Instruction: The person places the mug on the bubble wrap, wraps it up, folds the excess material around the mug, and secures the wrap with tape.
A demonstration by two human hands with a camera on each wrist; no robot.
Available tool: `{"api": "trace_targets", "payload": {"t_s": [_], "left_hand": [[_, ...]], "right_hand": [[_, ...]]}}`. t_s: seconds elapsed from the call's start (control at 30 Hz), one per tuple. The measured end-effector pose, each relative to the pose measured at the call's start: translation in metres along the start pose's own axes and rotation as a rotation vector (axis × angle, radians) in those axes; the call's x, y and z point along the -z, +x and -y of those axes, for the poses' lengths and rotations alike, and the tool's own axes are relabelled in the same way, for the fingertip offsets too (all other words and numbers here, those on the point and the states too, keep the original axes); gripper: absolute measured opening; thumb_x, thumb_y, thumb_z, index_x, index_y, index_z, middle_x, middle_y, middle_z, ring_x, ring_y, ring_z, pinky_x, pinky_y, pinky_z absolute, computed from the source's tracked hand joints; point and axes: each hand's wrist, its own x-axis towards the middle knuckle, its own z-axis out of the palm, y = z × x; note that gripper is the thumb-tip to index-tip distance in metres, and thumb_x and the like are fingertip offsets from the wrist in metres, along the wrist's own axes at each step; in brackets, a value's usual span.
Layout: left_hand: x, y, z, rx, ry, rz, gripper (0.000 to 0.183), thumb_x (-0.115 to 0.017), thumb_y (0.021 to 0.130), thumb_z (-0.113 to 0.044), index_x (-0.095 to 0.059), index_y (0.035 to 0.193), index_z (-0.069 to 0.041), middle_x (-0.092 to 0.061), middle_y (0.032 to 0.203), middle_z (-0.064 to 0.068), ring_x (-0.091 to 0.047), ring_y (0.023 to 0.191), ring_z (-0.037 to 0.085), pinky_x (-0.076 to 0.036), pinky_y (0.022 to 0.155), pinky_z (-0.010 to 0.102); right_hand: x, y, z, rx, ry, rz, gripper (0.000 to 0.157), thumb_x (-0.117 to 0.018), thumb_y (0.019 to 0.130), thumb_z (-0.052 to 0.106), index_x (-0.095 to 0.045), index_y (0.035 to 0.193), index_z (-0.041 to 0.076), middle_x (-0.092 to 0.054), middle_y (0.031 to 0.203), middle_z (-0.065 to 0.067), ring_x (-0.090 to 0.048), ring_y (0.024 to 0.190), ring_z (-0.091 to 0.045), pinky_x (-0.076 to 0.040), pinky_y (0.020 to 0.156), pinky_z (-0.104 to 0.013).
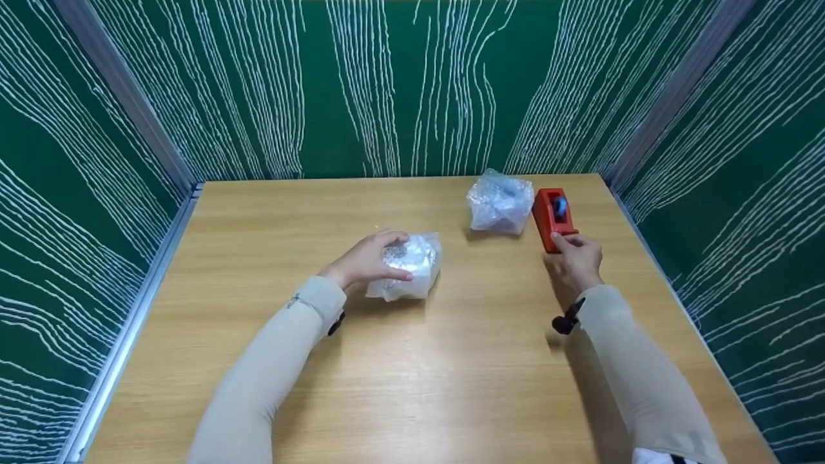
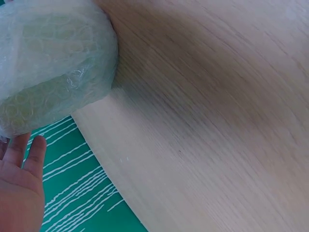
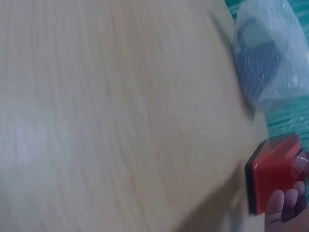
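Note:
My left hand (image 1: pixel 367 259) holds a bubble-wrapped package (image 1: pixel 419 267), thumb on its near side and fingers over its far side. In the left wrist view the clear wrap (image 2: pixel 58 58) fills the upper left corner, with a few fingers (image 2: pixel 35 157) below it. My right hand (image 1: pixel 580 261) is at the near end of a red tape dispenser (image 1: pixel 546 222), thumb and fingers pinching at its cutter end. A blue-cored tape roll (image 1: pixel 560 206) sits in the dispenser. In the right wrist view fingertips (image 3: pixel 275 202) lie against the red body (image 3: pixel 275 169); no tape strip can be made out.
A second bubble-wrapped package (image 1: pixel 499 203) stands at the back right, just left of the dispenser. The wooden table (image 1: pixel 290 212) is bounded at the back and sides by green panels (image 1: pixel 425 96) with white wavy lines and grey metal posts (image 1: pixel 129 84).

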Motion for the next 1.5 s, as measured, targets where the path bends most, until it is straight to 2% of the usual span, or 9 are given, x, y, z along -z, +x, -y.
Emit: {"api": "trace_targets", "payload": {"t_s": [0.07,0.17,0.3,0.5,0.67,0.83,0.97,1.2,1.5], "left_hand": [[0.000,0.000,0.001,0.004,-0.005,-0.003,0.094,-0.092,0.082,-0.057,-0.051,0.162,-0.029,-0.045,0.171,-0.003,-0.041,0.159,0.027,-0.032,0.133,0.056],[0.000,-0.001,0.001,0.010,-0.014,-0.007,0.093,-0.093,0.082,-0.056,-0.052,0.161,-0.030,-0.046,0.169,-0.003,-0.042,0.158,0.026,-0.034,0.132,0.056],[0.000,-0.001,0.002,0.000,-0.021,-0.010,0.091,-0.094,0.082,-0.052,-0.053,0.160,-0.029,-0.047,0.168,-0.003,-0.044,0.156,0.026,-0.034,0.132,0.055],[0.001,-0.001,0.001,-0.005,-0.018,-0.007,0.091,-0.093,0.083,-0.052,-0.052,0.161,-0.028,-0.045,0.170,-0.001,-0.042,0.158,0.027,-0.034,0.132,0.055],[0.001,-0.002,0.000,-0.021,0.006,-0.004,0.090,-0.092,0.084,-0.051,-0.052,0.161,-0.025,-0.046,0.170,-0.001,-0.041,0.159,0.027,-0.033,0.133,0.053],[0.001,-0.002,0.000,-0.031,0.011,-0.003,0.090,-0.092,0.085,-0.052,-0.053,0.161,-0.025,-0.046,0.170,-0.001,-0.041,0.159,0.027,-0.032,0.134,0.052],[0.000,-0.002,0.000,-0.026,0.006,-0.007,0.090,-0.092,0.084,-0.053,-0.053,0.161,-0.027,-0.046,0.170,-0.002,-0.041,0.159,0.027,-0.033,0.133,0.054],[0.000,-0.002,-0.001,-0.016,-0.001,-0.008,0.091,-0.092,0.083,-0.055,-0.053,0.161,-0.028,-0.044,0.172,-0.002,-0.041,0.159,0.028,-0.034,0.132,0.056],[0.000,-0.002,-0.003,-0.017,-0.020,-0.012,0.091,-0.092,0.083,-0.053,-0.053,0.161,-0.027,-0.044,0.171,-0.001,-0.041,0.158,0.028,-0.034,0.132,0.055]], "right_hand": [[-0.005,-0.006,0.004,0.037,0.007,0.020,0.043,-0.071,0.105,0.045,-0.066,0.138,0.018,-0.044,0.159,-0.004,-0.041,0.138,-0.022,-0.045,0.107,-0.032],[-0.012,-0.013,0.010,0.103,-0.030,0.048,0.036,-0.071,0.106,0.040,-0.068,0.134,0.018,-0.049,0.151,-0.004,-0.042,0.138,-0.024,-0.040,0.116,-0.035],[-0.017,-0.023,0.015,0.219,-0.142,0.078,0.038,-0.070,0.107,0.039,-0.068,0.136,0.015,-0.057,0.142,-0.006,-0.049,0.130,-0.024,-0.044,0.113,-0.038],[-0.025,-0.035,0.024,0.358,-0.219,0.098,0.044,-0.072,0.106,0.035,-0.069,0.140,0.007,-0.061,0.143,-0.013,-0.052,0.132,-0.028,-0.048,0.111,-0.037],[-0.035,-0.044,0.031,0.492,-0.233,0.086,0.036,-0.076,0.104,0.025,-0.074,0.131,0.001,-0.067,0.119,-0.006,-0.055,0.113,-0.021,-0.050,0.091,-0.024],[-0.043,-0.054,0.037,0.590,-0.217,0.108,0.028,-0.077,0.102,0.017,-0.077,0.121,-0.002,-0.057,0.094,0.003,-0.050,0.091,-0.014,-0.043,0.072,-0.020],[-0.050,-0.063,0.043,0.607,-0.228,0.153,0.031,-0.076,0.103,0.019,-0.076,0.125,-0.003,-0.059,0.097,0.000,-0.050,0.092,-0.016,-0.043,0.071,-0.020],[-0.063,-0.079,0.055,0.545,-0.229,0.225,0.036,-0.077,0.104,0.023,-0.074,0.131,0.001,-0.063,0.109,-0.004,-0.053,0.102,-0.022,-0.049,0.079,-0.021],[-0.082,-0.095,0.066,0.575,-0.224,0.296,0.032,-0.076,0.104,0.020,-0.076,0.130,0.003,-0.071,0.118,-0.009,-0.057,0.104,-0.024,-0.053,0.084,-0.021]]}}
